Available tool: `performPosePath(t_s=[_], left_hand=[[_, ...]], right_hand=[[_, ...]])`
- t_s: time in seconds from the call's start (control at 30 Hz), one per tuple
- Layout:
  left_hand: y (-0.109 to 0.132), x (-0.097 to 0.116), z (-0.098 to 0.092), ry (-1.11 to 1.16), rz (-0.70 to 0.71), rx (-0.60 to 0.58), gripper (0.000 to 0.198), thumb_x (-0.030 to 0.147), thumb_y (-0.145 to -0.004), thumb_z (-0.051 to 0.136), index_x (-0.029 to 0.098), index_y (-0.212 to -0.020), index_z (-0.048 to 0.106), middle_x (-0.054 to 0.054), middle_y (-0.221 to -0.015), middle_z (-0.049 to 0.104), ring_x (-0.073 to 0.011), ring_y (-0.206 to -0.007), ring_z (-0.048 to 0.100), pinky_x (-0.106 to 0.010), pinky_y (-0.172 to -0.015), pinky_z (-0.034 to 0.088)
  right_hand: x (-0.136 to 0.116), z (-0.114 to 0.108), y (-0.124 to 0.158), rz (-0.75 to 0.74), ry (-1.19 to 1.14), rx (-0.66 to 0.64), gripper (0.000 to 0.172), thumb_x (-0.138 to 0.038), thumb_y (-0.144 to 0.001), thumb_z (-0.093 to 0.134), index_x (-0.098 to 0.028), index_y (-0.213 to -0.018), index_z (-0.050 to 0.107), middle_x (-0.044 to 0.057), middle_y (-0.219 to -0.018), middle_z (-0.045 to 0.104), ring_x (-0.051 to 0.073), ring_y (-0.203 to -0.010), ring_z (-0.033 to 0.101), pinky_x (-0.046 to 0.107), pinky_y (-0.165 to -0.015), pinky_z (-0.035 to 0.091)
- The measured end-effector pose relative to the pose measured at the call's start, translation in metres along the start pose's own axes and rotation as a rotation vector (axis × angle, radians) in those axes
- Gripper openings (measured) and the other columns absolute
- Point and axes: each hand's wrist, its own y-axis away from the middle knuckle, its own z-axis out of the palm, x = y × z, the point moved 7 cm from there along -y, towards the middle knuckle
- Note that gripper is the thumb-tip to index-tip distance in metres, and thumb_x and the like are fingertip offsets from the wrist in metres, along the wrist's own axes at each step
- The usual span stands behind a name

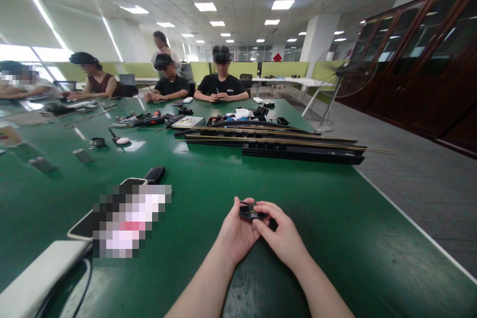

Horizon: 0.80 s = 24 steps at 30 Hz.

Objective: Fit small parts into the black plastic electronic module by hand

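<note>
A small black plastic part (247,212), with a hollow side facing up, is held between both hands above the near part of the green table (194,198). My left hand (237,234) cradles it from below and the left, its thumb against the part's left edge. Around the right end of the part, the fingers and thumb of my right hand (282,232) are closed on it. What lies inside the hollow is too small to make out, and the fingers cover its right end.
Long black rails (301,153) with thin brass-coloured rods lie across the table ahead. Behind them are tools and loose parts. To the left are a white-edged device (84,223), a black wallet-like item (155,175), a white box (40,276) and a cable. Several people sit beyond.
</note>
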Motion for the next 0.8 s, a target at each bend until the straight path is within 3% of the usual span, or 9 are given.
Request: performPosePath(t_s=[0.4,0.8], left_hand=[[-0.0022,-0.0032,-0.0067,0.065,-0.049,0.040,0.036,0.042,-0.083,0.041,0.012,-0.074,0.059,-0.008,-0.076,0.062,-0.0190,-0.073,0.061,-0.032,-0.073,0.046],[-0.0028,-0.0036,-0.0064,0.094,-0.079,0.016,0.033,0.040,-0.081,0.044,0.012,-0.074,0.059,-0.009,-0.078,0.062,-0.0209,-0.080,0.060,-0.031,-0.073,0.045]], right_hand=[[0.0076,0.0043,-0.0012,0.084,-0.015,-0.068,0.021,-0.015,-0.068,0.059,-0.024,-0.086,0.064,0.004,-0.106,0.060,0.020,-0.103,0.053,0.037,-0.093,0.037],[0.0041,0.0035,-0.0008,0.064,-0.028,-0.029,0.018,-0.018,-0.069,0.058,-0.023,-0.086,0.063,0.005,-0.106,0.060,0.021,-0.104,0.052,0.038,-0.094,0.036]])
